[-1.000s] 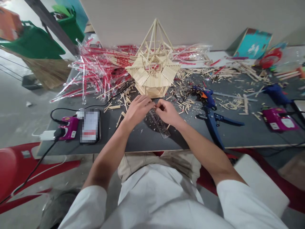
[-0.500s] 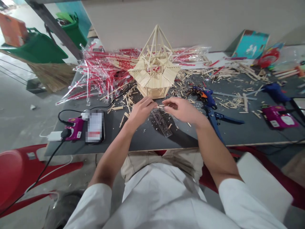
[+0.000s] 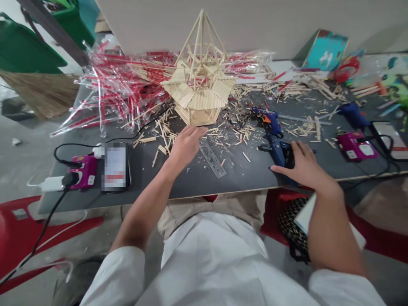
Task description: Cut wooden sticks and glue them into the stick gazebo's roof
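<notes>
My left hand [image 3: 186, 143] is closed, thumb and fingertips together, just in front of a wooden-stick model [image 3: 204, 95]. Whatever those fingers pinch is too small to make out. The model has a flared slatted roof and a tall pointed frame of sticks. Over to the right, my right hand [image 3: 304, 163] spreads its thumb and fingers around a blue-handled cutter [image 3: 277, 151] lying on the table; whether it touches the tool I cannot tell. A clear plastic ruler [image 3: 213, 160] lies between my hands.
A blue glue gun [image 3: 270, 121] lies behind the cutter among scattered stick pieces [image 3: 244, 134]. Red-and-clear wrappers [image 3: 117, 85] heap at the back left. A phone [image 3: 116, 168] and a purple power socket [image 3: 84, 170] sit left; another purple socket [image 3: 355, 146] stands right.
My right hand has left my left hand and moved right to the cutter, its fingers opening. My left hand stays near the model's base. The view has shifted slightly.
</notes>
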### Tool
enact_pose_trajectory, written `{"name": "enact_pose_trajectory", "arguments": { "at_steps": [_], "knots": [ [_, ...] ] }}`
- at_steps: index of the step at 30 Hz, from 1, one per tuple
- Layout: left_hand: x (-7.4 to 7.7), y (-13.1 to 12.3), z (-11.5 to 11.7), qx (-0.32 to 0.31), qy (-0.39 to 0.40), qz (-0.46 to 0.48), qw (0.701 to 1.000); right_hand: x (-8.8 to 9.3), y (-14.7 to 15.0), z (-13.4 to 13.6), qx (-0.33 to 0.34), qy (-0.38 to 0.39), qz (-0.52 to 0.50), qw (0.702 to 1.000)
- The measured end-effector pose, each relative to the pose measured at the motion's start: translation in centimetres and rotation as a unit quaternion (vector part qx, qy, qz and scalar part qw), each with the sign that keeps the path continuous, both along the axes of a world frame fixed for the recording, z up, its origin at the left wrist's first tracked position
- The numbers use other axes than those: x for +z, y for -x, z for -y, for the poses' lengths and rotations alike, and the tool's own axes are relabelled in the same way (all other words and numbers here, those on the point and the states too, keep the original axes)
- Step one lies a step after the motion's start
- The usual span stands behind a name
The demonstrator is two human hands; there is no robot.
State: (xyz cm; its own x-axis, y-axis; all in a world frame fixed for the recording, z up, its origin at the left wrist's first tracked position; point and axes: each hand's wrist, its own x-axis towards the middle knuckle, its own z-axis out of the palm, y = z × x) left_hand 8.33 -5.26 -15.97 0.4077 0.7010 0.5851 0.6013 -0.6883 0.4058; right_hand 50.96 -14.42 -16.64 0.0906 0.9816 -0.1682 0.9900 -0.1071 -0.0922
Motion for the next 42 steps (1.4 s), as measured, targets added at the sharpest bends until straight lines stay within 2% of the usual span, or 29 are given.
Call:
{"name": "enact_pose_trajectory", "arguments": {
  "at_steps": [3,7,11,13,15,17,19,22,26,29,34,42],
  "knots": [
    [0.0,-0.2,0.2,0.008,0.012,0.031,0.999,0.0,0.0,0.2,0.039,-0.006,0.063,0.997],
    [-0.1,-0.5,0.4,0.048,0.056,0.067,0.995,0.4,1.2,1.4,0.083,-0.028,0.149,0.985],
    [-0.1,-0.8,0.6,0.079,0.054,0.089,0.991,0.5,2.8,2.9,0.071,-0.076,0.175,0.979],
    [-0.2,-0.9,0.7,0.084,0.050,0.093,0.991,0.8,3.5,3.1,0.039,-0.082,0.116,0.989],
    [-0.3,-0.9,0.7,0.089,0.054,0.089,0.991,1.5,4.3,3.0,0.003,-0.054,0.002,0.999],
    [-0.5,-1.0,0.8,0.094,0.061,0.084,0.990,2.5,5.6,2.5,-0.028,-0.005,-0.120,0.992],
    [-0.7,-1.0,0.8,0.092,0.065,0.085,0.990,3.7,7.7,1.8,-0.050,0.031,-0.199,0.978],
    [-0.7,-1.0,1.0,0.082,0.064,0.100,0.990,5.0,11.7,0.5,-0.017,0.062,-0.271,0.960],
    [-0.1,-1.1,1.3,0.067,0.057,0.100,0.991,5.8,16.8,-0.9,0.054,0.070,-0.364,0.927],
    [0.2,-1.1,1.5,0.048,0.058,0.095,0.993,5.8,18.9,-1.5,0.070,0.070,-0.406,0.909],
    [0.5,-1.2,1.6,0.042,0.065,0.087,0.993,5.5,19.9,-1.8,0.083,0.064,-0.429,0.897],
    [1.1,-1.1,1.9,0.059,0.040,0.062,0.995,5.9,20.4,-1.7,0.094,0.037,-0.418,0.903]
  ]
}}
